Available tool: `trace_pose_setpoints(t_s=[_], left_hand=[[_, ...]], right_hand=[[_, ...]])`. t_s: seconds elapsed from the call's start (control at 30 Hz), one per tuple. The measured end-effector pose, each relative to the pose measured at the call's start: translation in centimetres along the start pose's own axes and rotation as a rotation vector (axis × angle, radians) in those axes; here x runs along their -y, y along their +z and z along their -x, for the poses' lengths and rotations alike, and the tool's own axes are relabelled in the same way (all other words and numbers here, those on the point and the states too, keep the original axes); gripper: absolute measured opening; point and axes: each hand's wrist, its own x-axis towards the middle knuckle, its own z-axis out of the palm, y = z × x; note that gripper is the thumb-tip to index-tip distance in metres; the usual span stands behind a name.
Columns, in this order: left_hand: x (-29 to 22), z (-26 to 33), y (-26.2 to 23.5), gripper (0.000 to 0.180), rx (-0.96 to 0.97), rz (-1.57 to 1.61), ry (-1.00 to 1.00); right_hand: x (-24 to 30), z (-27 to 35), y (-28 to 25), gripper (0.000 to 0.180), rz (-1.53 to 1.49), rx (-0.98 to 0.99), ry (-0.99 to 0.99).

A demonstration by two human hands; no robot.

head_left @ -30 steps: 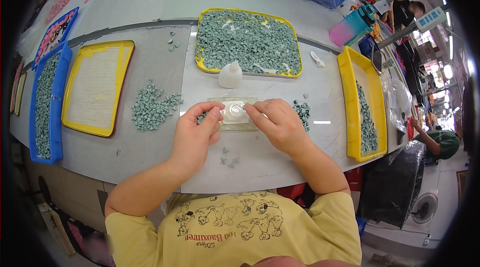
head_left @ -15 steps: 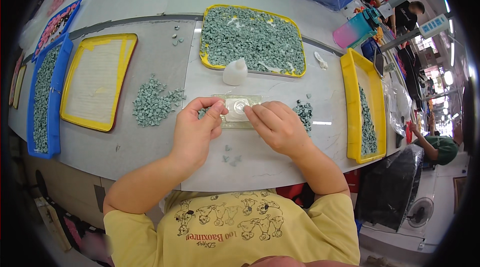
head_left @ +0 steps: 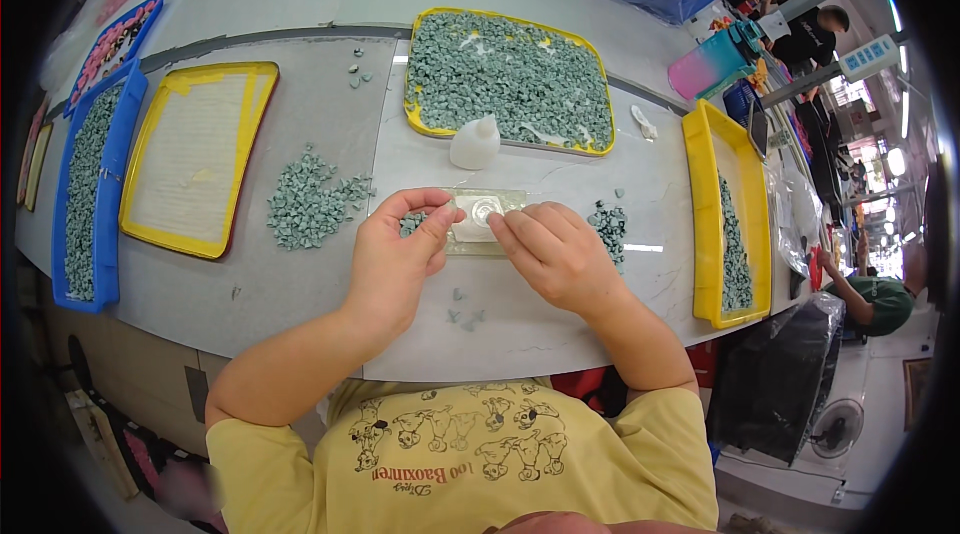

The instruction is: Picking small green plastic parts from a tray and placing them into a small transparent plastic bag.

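Together, left hand (head_left: 400, 254) and right hand (head_left: 560, 256) pinch a clear plastic piece (head_left: 482, 219).

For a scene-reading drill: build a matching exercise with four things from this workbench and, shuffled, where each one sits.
Things:
1. small clear plastic tray
2. white squeeze bottle
3. loose pile of grey-green pieces
4. yellow tray with a pale liner

Places:
A. left of the left hand, on the bare table
B. between both hands, right hand on it
C. beside the blue tray of pieces
D. at the near edge of the big tray full of pieces

Pairs: 1-B, 2-D, 3-A, 4-C
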Motion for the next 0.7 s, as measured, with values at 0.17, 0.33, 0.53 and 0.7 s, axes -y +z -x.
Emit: trace_pose_setpoints(t_s=[0.17, 0.33, 0.53, 0.7], left_hand=[[0.2, -0.1, -0.2, 0.011, 0.066, 0.035, -0.086], [-0.1, 0.5, 0.3, 0.014, 0.163, 0.018, -0.200], [0.1, 0.8, 0.5, 0.020, 0.253, -0.089, -0.232], [0.2, 0.9, 0.9, 0.025, 0.264, -0.119, -0.245]], right_hand=[[-0.7, 0.2, -0.6, 0.030, -0.115, -0.093, 0.101], [0.2, 0.3, -0.2, 0.020, -0.507, -0.186, 0.528], [0.9, -0.1, -0.4, 0.010, -1.253, -0.139, 1.025], [0.7, 0.2, -0.5, 0.012, -1.429, -0.045, 1.128]])
